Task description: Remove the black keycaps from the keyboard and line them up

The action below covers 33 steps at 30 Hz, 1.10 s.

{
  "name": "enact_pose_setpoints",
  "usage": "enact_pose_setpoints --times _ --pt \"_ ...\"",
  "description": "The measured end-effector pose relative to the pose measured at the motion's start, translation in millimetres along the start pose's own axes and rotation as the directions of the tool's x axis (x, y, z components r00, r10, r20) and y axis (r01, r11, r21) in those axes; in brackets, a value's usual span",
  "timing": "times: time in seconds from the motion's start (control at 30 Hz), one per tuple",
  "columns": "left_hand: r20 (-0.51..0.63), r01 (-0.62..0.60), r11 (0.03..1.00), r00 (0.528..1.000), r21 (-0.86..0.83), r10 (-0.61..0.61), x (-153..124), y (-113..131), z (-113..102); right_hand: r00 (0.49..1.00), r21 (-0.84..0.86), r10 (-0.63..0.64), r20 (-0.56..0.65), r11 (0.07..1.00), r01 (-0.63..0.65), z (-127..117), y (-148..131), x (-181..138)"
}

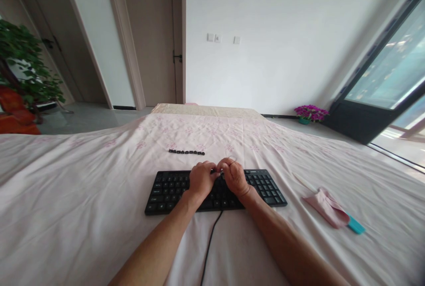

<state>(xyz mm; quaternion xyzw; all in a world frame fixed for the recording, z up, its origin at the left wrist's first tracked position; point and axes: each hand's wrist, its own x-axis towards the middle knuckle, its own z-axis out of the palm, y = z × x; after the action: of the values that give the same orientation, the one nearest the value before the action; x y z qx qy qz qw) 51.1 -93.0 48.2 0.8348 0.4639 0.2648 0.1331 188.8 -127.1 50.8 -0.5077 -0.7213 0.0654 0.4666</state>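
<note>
Head view: keycaps [186, 152] lie beyond keyboard [166, 191], cloth [327, 206] rightward.

We see a pale floral sheet [66, 197] across the lower frame, a folded pink cloth [327, 208] touching a teal object [356, 225] at lower right, a leafy plant [23, 64] at upper left, purple flowers [310, 112] beside the dark-framed glass door [381, 82] at right, and wall switches [217, 38] at top centre.
</note>
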Motion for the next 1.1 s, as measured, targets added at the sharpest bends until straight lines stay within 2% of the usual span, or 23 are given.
enact_pose_setpoints --times 0.2,0.33,0.47,0.6,0.8,0.97,1.1 --pt "-0.001 0.014 0.993 1.000 -0.115 -0.014 0 -4 2 0.998 0.072 -0.060 -0.037 0.995 0.062 -1 -7 0" --pt "-0.064 0.040 0.960 0.996 -0.278 -0.060 1 -7 6 0.990 -0.005 -0.074 -0.119 0.997 0.074 -9 -12 1" --pt "-0.100 0.066 0.867 0.986 -0.493 -0.132 3 -10 9 0.977 -0.098 -0.101 -0.189 0.992 0.083 -15 -11 4" --pt "-0.139 0.028 0.780 0.979 -0.625 -0.146 5 -11 9 0.990 -0.173 -0.053 -0.134 0.984 0.029 -14 -5 10" --pt "-0.170 -0.007 0.720 0.973 -0.694 -0.154 5 -12 8 0.986 -0.345 0.162 0.033 0.928 -0.140 -12 -4 15" --pt "-0.157 0.006 0.737 0.976 -0.676 -0.152 5 -13 10 0.931 -0.375 0.350 0.102 0.881 -0.290 -12 -5 17" --pt "-0.145 0.023 0.798 0.980 -0.602 -0.138 3 -13 9 0.916 -0.340 0.371 0.153 0.890 -0.303 -15 1 17"
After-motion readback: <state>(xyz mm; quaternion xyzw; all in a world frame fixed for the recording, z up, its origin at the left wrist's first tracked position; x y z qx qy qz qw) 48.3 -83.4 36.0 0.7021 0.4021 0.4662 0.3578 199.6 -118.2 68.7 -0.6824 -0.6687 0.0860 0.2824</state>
